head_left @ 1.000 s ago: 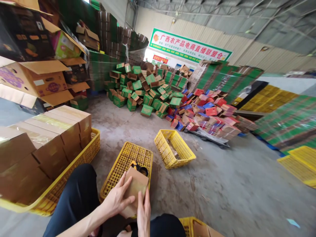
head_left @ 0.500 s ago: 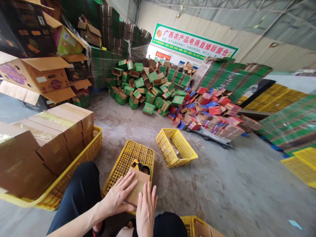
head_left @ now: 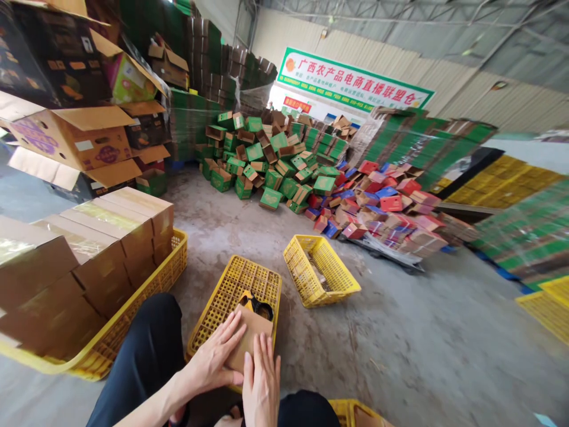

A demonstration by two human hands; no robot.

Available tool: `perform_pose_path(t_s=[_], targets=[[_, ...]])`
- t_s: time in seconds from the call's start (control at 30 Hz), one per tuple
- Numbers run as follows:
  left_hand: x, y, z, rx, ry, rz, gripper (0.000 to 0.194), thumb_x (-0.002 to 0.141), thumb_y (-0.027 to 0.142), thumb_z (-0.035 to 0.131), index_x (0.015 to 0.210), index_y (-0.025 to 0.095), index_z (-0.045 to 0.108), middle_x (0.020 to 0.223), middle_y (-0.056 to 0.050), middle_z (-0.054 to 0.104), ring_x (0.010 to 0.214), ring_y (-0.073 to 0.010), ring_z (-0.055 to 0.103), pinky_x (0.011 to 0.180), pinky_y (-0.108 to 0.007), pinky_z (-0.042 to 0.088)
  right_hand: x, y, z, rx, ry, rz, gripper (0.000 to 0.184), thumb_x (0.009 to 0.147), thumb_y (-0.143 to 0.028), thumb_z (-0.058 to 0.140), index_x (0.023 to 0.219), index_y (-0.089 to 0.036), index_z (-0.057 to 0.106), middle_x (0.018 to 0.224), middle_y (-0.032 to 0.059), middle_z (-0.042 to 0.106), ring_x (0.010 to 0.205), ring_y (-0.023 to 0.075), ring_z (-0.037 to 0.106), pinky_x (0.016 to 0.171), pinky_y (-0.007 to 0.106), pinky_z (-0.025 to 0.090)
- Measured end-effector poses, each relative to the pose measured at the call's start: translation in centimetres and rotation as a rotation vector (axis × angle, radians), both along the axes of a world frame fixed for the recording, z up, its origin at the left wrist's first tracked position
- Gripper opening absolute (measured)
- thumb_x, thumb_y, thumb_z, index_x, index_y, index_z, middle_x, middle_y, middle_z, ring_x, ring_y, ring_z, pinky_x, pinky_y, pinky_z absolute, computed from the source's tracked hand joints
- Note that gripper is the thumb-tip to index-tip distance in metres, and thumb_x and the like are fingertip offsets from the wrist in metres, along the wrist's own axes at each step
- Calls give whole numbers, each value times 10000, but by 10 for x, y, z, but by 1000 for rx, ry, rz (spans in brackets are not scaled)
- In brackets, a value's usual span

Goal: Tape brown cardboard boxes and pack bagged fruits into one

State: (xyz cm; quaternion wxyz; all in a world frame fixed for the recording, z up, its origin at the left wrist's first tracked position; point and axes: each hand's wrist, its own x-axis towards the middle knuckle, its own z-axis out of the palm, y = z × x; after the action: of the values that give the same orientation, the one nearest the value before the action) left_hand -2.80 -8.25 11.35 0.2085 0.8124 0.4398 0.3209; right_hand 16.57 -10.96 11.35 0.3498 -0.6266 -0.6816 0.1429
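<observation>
Under both hands (head_left: 214,356) (head_left: 262,379), brown carton (head_left: 252,333)

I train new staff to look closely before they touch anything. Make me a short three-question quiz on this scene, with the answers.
1. What do the left hand and the right hand both touch?
2. True or false: the right hand grips the yellow-and-black tool.
3. Which colours show on the heap of boxes just right of the green heap?
A) Black and white
B) Red and blue
C) Yellow and purple

Key:
1. A small cardboard box.
2. False; neither hand holds it. It lies just past the box, on the yellow crate.
3. B
</observation>
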Motion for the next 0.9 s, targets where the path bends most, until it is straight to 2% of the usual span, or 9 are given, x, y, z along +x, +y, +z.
perform_pose_path(t_s=[0.13,0.2,0.3,0.47,0.53,0.63,0.77,0.9], targets=[[-4,0,-2,-14,-14,27,1158,798,778,655,1666,324,37,1719,-134,78,1553,-412,206,1221,-592,326,14,7,-12,-31,23,-59,688,970,-722,405,1423,-264,649,1507,106,573,1475,427,413,1195,670,312],[-2,0,-2,-6,-17,80,1063,858,738,616,1665,338,52,1716,-118,81,1547,-395,233,1212,-565,354,14,9,-17,-26,3,-74,681,958,-724,427,1416,-276,656,1511,102,570,1486,443,386,1187,686,311],[5,-3,2,18,-2,156,872,971,631,527,1660,351,73,1711,-90,124,1542,-359,263,1202,-526,387,6,10,-22,11,-87,-32,607,993,-628,415,1453,-290,621,1540,88,537,1490,438,381,1194,699,282],[15,-6,11,44,56,99,775,1002,577,512,1651,366,144,1691,-63,251,1557,-363,217,1202,-575,381,-7,9,-23,27,-203,69,544,1006,-494,421,1513,-336,540,1572,55,491,1469,403,431,1194,673,314],[14,-6,11,46,57,93,761,1004,585,504,1648,378,157,1689,-57,264,1557,-355,235,1192,-576,398,-4,10,-22,18,-226,67,541,1015,-499,405,1519,-347,526,1571,53,490,1461,405,442,1181,689,321],[12,-7,5,44,14,153,745,1016,581,484,1650,395,139,1699,-50,242,1544,-326,298,1190,-533,421,8,10,-19,7,-249,20,553,1027,-553,376,1507,-336,544,1555,69,508,1452,419,449,1166,712,323],[15,-8,-5,-89,-97,254,742,1032,576,455,1659,381,110,1718,-50,142,1521,-292,352,1206,-441,414,20,10,-16,-6,-325,-7,592,1035,-605,340,1494,-307,567,1547,84,519,1459,433,433,1121,697,401],[19,-9,-1,-337,-268,248,772,1018,635,425,1666,302,170,1716,-41,139,1554,-278,258,1264,-410,289,14,9,-19,68,-407,-58,692,1033,-652,293,1480,-215,590,1538,147,526,1456,435,439,1113,677,429]])
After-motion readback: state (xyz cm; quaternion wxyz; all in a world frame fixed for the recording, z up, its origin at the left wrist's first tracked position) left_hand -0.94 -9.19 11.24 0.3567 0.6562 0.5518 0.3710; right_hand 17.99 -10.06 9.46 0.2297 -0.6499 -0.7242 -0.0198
